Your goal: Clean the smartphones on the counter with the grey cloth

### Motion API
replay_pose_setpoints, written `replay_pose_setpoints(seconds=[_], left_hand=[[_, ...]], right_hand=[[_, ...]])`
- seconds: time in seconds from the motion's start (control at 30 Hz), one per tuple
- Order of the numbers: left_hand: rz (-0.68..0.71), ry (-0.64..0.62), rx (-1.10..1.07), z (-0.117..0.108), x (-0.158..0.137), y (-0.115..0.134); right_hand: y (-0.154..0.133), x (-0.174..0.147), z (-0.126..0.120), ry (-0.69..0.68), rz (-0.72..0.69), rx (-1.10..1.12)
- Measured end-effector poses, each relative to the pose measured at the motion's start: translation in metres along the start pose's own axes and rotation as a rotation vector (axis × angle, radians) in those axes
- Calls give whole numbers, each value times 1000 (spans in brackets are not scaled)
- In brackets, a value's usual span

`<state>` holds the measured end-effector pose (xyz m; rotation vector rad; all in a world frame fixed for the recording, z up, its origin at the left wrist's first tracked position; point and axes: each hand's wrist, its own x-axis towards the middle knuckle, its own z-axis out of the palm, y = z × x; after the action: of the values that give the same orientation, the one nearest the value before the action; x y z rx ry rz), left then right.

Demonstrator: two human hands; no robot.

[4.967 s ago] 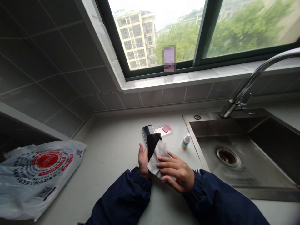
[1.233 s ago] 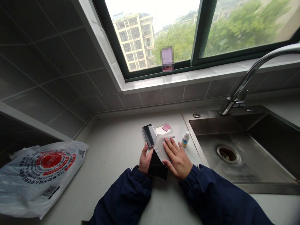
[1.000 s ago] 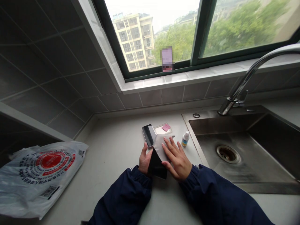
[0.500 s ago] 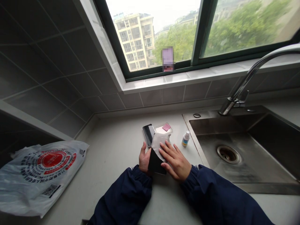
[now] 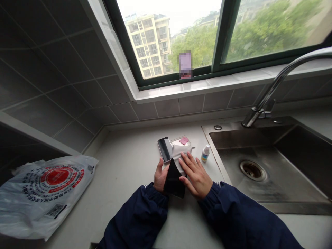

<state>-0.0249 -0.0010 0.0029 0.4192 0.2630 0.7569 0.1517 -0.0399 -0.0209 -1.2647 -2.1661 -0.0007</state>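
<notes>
My left hand (image 5: 160, 177) is closed around the left side of a flat black device (image 5: 174, 180), like a tablet or large phone, tilted above the counter. A thin white cloth (image 5: 178, 150) lies over its upper part, one corner hanging past the far right side. On top of the cloth is my right hand (image 5: 196, 175), keeping hold of it with fairly straight fingers pressed on it. Just beyond, a phone with a dark screen (image 5: 164, 148) lies on the counter. Beside that phone is a clear case (image 5: 177, 141) with a pink square (image 5: 184, 140) on it.
A small white-capped bottle (image 5: 205, 153) stands between my right hand and the steel sink (image 5: 215, 162). The chrome faucet (image 5: 269, 83) arches over the sink. A printed plastic bag (image 5: 74, 188) sits on the left, and a window ledge (image 5: 160, 93) runs along the back.
The white cloth has slid to the right under my right hand, baring more of the black device's left side. My left hand keeps its grip, nearly still.
</notes>
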Motion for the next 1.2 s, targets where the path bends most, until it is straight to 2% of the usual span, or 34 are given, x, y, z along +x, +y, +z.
replay_pose_setpoints(seconds=[0.23, 0.43, 0.9, 1.07, 1.2], left_hand=[[-28, 5, 10, -1, -2, -2], [23, 71, -24, 1, -1, -2], [69, 43, -28, 2, -1, 0], [88, 39, -27, 2, 0, -1], [79, 74, -51, 1, 0, -1]], right_hand=[[2, 1, 1, 57, 44, -22], [1, -1, 3, 0, -12, 0], [-1, -2, 4, -55, -27, 40], [0, -3, 5, -58, -26, 43], [0, -2, 2, -8, -51, 75]])
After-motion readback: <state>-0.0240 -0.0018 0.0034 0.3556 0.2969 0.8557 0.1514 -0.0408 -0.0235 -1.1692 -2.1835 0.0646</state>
